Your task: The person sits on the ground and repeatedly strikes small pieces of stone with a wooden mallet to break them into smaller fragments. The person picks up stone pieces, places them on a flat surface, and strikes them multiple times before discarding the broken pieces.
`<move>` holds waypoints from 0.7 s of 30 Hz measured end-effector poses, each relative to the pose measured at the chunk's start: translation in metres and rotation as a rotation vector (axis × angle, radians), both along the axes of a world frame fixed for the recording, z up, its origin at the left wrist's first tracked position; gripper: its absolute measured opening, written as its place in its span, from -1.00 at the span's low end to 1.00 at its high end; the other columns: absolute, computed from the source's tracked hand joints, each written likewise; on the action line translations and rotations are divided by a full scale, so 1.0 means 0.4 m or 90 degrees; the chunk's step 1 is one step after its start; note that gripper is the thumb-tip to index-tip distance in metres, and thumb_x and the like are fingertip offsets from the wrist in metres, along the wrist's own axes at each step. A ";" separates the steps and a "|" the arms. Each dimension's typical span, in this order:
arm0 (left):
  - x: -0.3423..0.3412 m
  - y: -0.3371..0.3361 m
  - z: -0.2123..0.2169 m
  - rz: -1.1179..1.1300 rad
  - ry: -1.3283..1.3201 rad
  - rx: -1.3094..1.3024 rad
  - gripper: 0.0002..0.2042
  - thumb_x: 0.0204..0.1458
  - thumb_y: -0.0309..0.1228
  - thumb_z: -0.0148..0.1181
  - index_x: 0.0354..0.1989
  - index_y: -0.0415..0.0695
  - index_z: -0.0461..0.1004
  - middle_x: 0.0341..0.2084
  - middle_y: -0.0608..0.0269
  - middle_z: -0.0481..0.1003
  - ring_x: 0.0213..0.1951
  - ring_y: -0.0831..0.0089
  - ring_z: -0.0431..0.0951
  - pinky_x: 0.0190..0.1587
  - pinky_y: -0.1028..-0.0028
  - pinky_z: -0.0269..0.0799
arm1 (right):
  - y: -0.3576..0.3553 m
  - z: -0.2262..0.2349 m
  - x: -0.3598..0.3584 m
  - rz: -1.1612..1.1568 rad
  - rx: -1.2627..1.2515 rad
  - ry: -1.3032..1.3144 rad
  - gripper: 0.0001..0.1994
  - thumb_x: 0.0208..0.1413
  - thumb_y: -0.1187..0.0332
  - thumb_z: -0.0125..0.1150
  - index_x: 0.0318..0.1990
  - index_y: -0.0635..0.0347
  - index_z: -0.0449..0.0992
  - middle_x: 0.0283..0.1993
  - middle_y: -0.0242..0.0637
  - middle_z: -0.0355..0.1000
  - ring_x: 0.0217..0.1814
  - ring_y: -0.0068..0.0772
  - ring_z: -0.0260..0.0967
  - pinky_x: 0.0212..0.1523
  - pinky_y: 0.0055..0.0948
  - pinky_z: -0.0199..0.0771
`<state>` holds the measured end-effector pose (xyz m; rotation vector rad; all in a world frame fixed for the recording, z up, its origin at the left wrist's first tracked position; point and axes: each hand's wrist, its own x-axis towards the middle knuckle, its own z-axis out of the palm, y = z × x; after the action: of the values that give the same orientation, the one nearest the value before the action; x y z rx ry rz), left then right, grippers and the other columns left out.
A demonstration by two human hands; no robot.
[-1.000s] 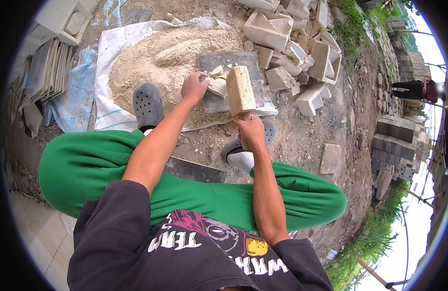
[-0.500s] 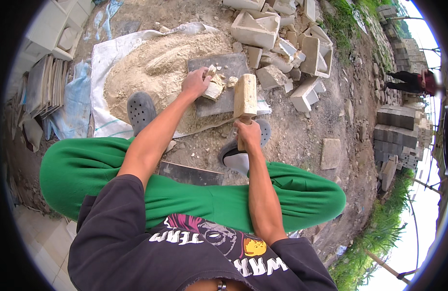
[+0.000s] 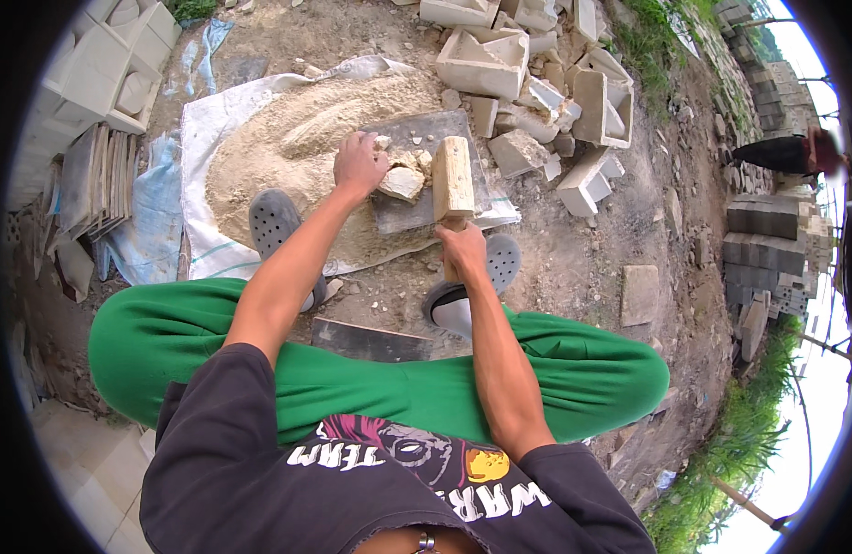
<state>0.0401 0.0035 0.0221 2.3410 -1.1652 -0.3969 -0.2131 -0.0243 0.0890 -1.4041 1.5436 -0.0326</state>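
My right hand (image 3: 463, 249) is wrapped round the handle of a wooden mallet (image 3: 455, 175), whose blocky pale head is held over a dark slab (image 3: 403, 217). On that slab lies a broken pale chunk (image 3: 403, 183) with smaller crumbs around it. To the left of it, my left hand (image 3: 360, 163) is closed, with a small pale stone piece (image 3: 382, 142) at its fingers. The palm side is hidden. Crushed sandy powder (image 3: 278, 138) is heaped on a white sack (image 3: 197, 175) beneath and left of the slab.
Broken pale cast blocks (image 3: 481, 63) are piled beyond the slab to the right. Stacked thin boards (image 3: 103, 175) and white moulded blocks (image 3: 131, 88) stand at left. Grey blocks (image 3: 763, 240) and another person (image 3: 777, 155) are at far right. A dark board (image 3: 371, 340) lies between my feet.
My left hand has shifted left, the small stone piece moving with it, away from the larger chunk. The mallet stays raised in my right hand, nearly unmoved. The person at far right has changed stance.
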 end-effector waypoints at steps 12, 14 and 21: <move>-0.129 0.059 0.022 -0.143 -0.139 0.040 -0.33 -0.15 -0.09 0.33 0.18 -0.13 0.42 0.31 -0.07 0.23 0.35 -0.01 0.18 0.35 0.05 0.12 | 0.026 0.036 0.036 0.078 0.030 -0.042 -0.59 -0.07 0.17 0.33 -0.19 0.39 0.60 -0.39 -0.02 0.60 -0.47 -0.18 0.60 -0.33 -0.26 0.60; -0.115 0.080 0.037 -0.147 -0.112 0.070 -0.33 -0.16 -0.10 0.32 0.18 -0.13 0.42 0.31 -0.06 0.23 0.34 0.01 0.20 0.34 0.06 0.13 | 0.029 -0.007 0.032 0.107 0.019 -0.051 -0.60 -0.05 0.19 0.32 -0.19 0.39 0.59 -0.46 -0.10 0.57 -0.54 -0.24 0.57 -0.43 -0.30 0.57; -0.142 0.114 0.129 -0.083 -0.127 0.194 -0.45 -0.05 -0.03 0.27 0.06 -0.15 0.51 0.09 0.02 0.39 0.19 0.10 0.34 0.15 0.08 0.20 | 0.050 -0.024 0.004 0.072 -0.080 -0.005 -0.59 -0.09 0.16 0.35 -0.23 0.39 0.61 -0.41 -0.02 0.60 -0.46 -0.17 0.61 -0.32 -0.28 0.60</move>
<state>-0.0165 0.0489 0.0738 2.6223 -1.4449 -0.4181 -0.2115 -0.0043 0.0795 -1.5855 1.4746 -0.0676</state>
